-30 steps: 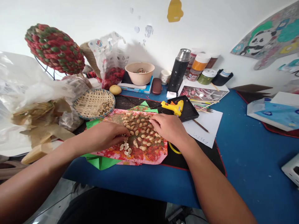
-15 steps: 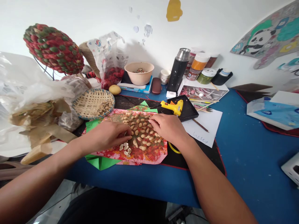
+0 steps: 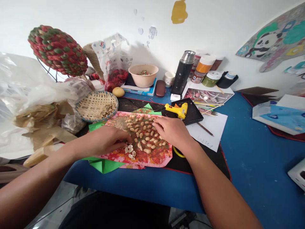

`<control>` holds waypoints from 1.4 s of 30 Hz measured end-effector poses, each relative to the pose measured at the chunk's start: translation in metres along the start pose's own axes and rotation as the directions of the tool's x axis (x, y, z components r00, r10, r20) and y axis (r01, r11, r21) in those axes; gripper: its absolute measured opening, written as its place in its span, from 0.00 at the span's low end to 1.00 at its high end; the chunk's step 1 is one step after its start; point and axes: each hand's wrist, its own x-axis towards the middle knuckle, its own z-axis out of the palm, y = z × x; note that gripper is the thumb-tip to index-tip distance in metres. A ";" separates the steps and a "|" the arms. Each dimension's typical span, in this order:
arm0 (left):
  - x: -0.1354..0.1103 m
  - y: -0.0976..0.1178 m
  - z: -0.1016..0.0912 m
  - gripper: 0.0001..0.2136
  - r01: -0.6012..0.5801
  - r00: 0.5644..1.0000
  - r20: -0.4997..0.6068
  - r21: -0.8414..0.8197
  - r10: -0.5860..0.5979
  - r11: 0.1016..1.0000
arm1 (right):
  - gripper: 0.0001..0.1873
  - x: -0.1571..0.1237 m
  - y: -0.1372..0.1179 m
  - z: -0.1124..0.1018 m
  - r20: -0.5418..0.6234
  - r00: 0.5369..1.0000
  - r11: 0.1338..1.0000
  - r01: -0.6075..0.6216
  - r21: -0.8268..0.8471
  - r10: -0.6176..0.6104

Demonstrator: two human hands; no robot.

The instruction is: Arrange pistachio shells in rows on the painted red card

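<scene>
Over the left part of a paint-stained pink sheet (image 3: 152,161), my left hand (image 3: 113,139) hovers low with fingers bent and a gap between thumb and index finger. No object shows in it. Its thumb is close to several pale, empty half shells (image 3: 130,150). Unshelled peanuts (image 3: 144,142) lie spread across the middle of the sheet. My right hand (image 3: 173,131) rests at their right edge, fingers loosely bent and thumb apart, the fingertips near the outer peanuts. Its underside is hidden.
A woven basket (image 3: 87,105) with more peanuts stands left, behind it a bowl (image 3: 143,70). A yellow glue gun (image 3: 177,110) lies by a black tray (image 3: 194,115). A black thermos (image 3: 182,74) and paint jars (image 3: 205,63) stand at the back. Plastic bags (image 3: 21,92) crowd the left.
My left hand has drawn back leftward from the peanuts, toward the half shells. The right hand stays about where it was. The whole view has shifted slightly.
</scene>
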 end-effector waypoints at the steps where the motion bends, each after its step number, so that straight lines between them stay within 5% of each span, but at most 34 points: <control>1: 0.002 0.000 0.002 0.11 0.012 1.000 0.003 0.001 -0.012 1.000 | 0.16 0.000 0.000 0.000 0.001 1.000 1.000 -0.001 -0.004 0.001; 12: 0.009 0.002 0.001 0.12 0.017 0.998 0.062 -0.072 -0.012 0.997 | 0.15 0.001 -0.003 -0.002 0.025 1.000 1.000 -0.018 -0.006 0.018; 23: 0.007 -0.003 -0.002 0.13 0.143 0.982 -0.132 0.035 -0.137 0.989 | 0.13 0.000 -0.005 -0.004 0.041 0.999 1.000 -0.026 -0.013 0.027; 32: 0.009 -0.005 0.011 0.12 0.237 0.968 -0.146 0.289 -0.202 0.927 | 0.13 0.001 -0.004 -0.002 0.050 0.998 1.000 -0.027 -0.009 0.027; 42: 0.012 0.009 0.014 0.10 0.233 0.963 -0.243 0.512 -0.121 0.827 | 0.13 0.001 -0.003 -0.001 0.037 0.999 1.000 -0.026 -0.007 0.026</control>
